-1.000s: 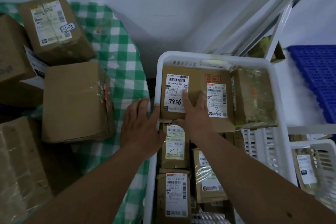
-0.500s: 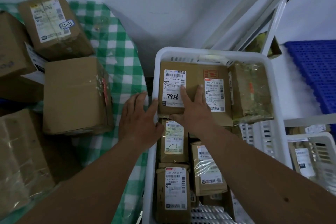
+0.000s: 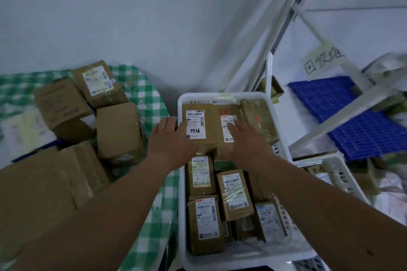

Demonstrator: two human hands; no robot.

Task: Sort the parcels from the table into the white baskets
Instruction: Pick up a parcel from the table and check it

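Observation:
A flat brown parcel (image 3: 210, 116) marked 7936 lies across the far end of the white basket (image 3: 181, 193), on top of other parcels. My left hand (image 3: 170, 141) rests with straight fingers on the parcel's left edge, over the basket rim. My right hand (image 3: 241, 138) lies flat on the parcel's right label. Several smaller labelled parcels (image 3: 200, 175) fill the basket nearer to me. Several cardboard boxes, among them a plain one (image 3: 119, 131), sit on the green checked table (image 3: 143, 94) to the left.
A second white basket (image 3: 339, 174) holding parcels stands to the right. Behind it are a blue slatted tray (image 3: 361, 121) and white shelf frame bars (image 3: 343, 103) with a handwritten paper sign (image 3: 322, 59). A white wall rises behind.
The view has tilted up, showing more wall and shelf. My right hand slid right onto the parcel's right label; my left hand moved up onto its left edge.

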